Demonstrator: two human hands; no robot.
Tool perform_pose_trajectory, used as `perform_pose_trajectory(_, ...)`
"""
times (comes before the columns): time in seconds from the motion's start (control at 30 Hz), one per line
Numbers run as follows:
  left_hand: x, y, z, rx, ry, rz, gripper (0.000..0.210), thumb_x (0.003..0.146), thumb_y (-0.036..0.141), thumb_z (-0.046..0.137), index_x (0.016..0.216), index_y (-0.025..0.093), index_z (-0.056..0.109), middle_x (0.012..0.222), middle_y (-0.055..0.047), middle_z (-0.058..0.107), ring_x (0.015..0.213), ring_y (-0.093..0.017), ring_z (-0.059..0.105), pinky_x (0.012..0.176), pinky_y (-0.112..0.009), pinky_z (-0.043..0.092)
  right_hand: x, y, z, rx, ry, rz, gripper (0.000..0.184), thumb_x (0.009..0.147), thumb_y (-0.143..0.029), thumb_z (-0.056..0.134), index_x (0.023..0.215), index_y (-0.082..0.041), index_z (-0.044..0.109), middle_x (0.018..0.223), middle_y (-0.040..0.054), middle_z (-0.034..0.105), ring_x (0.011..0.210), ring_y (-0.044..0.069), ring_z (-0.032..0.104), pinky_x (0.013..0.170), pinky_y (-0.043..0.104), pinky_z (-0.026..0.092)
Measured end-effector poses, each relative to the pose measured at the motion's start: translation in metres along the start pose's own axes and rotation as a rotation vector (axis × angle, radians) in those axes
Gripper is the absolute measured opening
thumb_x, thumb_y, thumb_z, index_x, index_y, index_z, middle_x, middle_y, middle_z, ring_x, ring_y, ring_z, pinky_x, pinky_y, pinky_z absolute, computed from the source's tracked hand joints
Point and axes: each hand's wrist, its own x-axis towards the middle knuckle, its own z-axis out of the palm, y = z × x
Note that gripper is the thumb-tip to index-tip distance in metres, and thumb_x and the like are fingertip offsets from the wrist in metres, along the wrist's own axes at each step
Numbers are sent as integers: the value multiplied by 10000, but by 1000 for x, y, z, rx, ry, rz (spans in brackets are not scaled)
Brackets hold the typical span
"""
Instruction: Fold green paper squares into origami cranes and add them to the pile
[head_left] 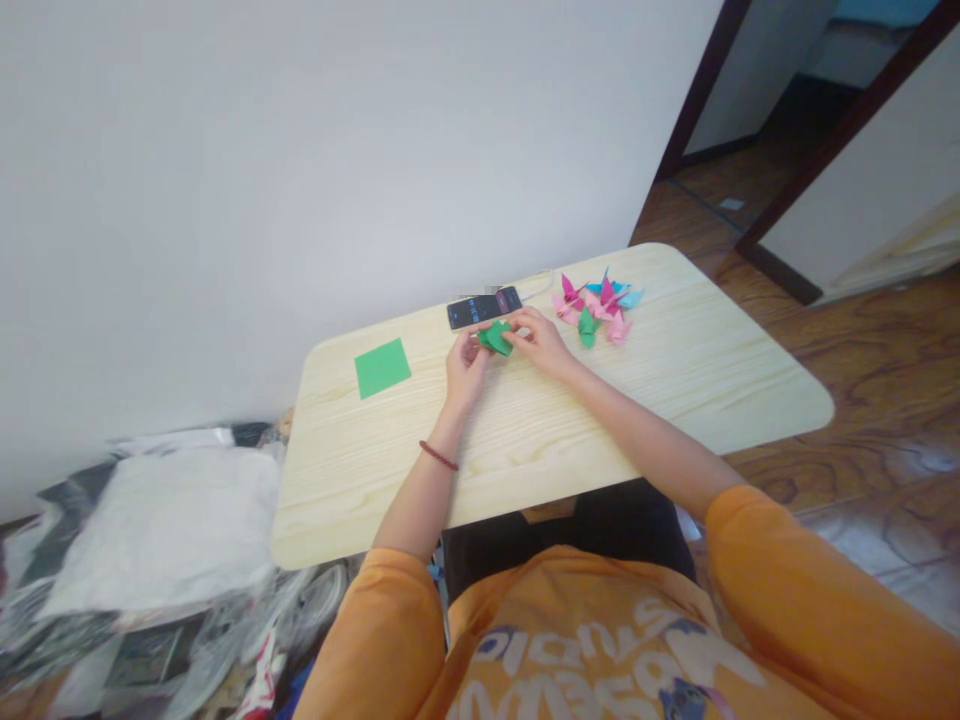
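Orange shirt (585, 640) nearest, 2 hands (466, 370) (545, 345) beyond it pinch folded green paper (496, 338) between them.

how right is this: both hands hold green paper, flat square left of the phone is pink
The head view shows the flat square left of the phone is green, not pink. The left hand and right hand do hold green paper.

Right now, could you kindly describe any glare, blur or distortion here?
In the head view, wide-angle stretch swells the orange sleeves near the bottom corners; pale glare marks the wooden floor at right; general softness blurs the folded green paper between left hand and right hand.
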Motion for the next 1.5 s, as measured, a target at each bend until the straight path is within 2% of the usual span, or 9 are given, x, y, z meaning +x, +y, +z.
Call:
perform_pose_trajectory(0.2, 0, -2, -2, -58, 8, -89, 298, 729, 291, 707, 1010, 212, 647, 917, -43, 715, 856, -174, 677, 825, -324, 565, 2, 4, 3, 226, -106, 169, 252, 755, -435, 612, 814, -194, 576, 786, 20, 609, 634, 140, 566, 490, 245, 474)
perform_pose_trajectory(0.37, 1, -3, -4, 13, 67, -95, 277, 710, 269, 717, 973, 189, 687, 940, -62, 718, 838, -181, 675, 777, -310, 559, 3, 5, 5, 367, -80, 228, 311, 664, -450, 700, 738, -202, 529, 709, -4, 593, 644, 145, 586, 526, 255, 502)
perform_pose_trajectory(0.57, 1, 3, -4, 6, 55, -95, 266, 683, 232, 722, 945, 184, 710, 939, -61, 727, 843, -177, 671, 777, -282, 538, 4, 6, 3, 317, -59, 231, 261, 651, -410, 712, 704, -183, 593, 682, 10, 627, 633, 149, 609, 564, 273, 521)
perform_pose_trajectory(0.73, 0, 14, 0, -96, 53, -183, 270, 704, 359, 730, 922, 201, 711, 922, -46, 721, 862, -174, 667, 790, -290, 540, 4, 9, 2, 247, -31, 202, 243, 677, -405, 715, 718, -174, 653, 697, 33, 672, 628, 154, 622, 576, 277, 522)
perform_pose_trajectory(1.0, 3, 6, -3, -106, 151, -356, 336, 539, 315, 869, 761, 155, 674, 714, -8, 694, 675, -128, 650, 741, -277, 527, 5, 6, 1, 313, -21, 255, 296, 613, -434, 785, 690, -162, 696, 700, 51, 705, 665, 182, 653, 660, 323, 558)
perform_pose_trajectory(1.1, 4, 9, -4, -260, 166, -450, 248, 591, 228, 840, 753, 153, 668, 751, -12, 713, 759, -143, 682, 844, -312, 529, 6, 3, -1, 452, -35, 283, 295, 636, -444, 768, 730, -168, 722, 772, 57, 736, 779, 206, 684, 768, 353, 574)
perform_pose_trajectory(1.23, 5, 15, -5, -410, 156, -536, 107, 684, 122, 759, 758, 136, 682, 828, -49, 736, 928, -176, 699, 978, -333, 500, 6, 1, -3, 563, -36, 308, 252, 596, -321, 788, 795, -173, 741, 850, 42, 752, 854, 204, 694, 876, 382, 558)
perform_pose_trajectory(1.33, 6, 15, -7, -455, 139, -577, 56, 744, 90, 691, 784, 129, 697, 860, -57, 744, 987, -172, 693, 1023, -314, 485, 6, 0, -3, 590, -51, 295, 288, 554, -247, 808, 824, -175, 743, 869, 32, 756, 845, 191, 696, 899, 376, 549)
perform_pose_trajectory(1.5, 8, 10, -10, -453, 131, -582, 96, 780, 68, 638, 773, 143, 697, 904, -48, 751, 1013, -160, 690, 1049, -310, 483, 5, -4, -4, 579, -50, 262, 310, 549, -264, 828, 832, -179, 737, 869, 31, 756, 816, 176, 696, 883, 363, 554)
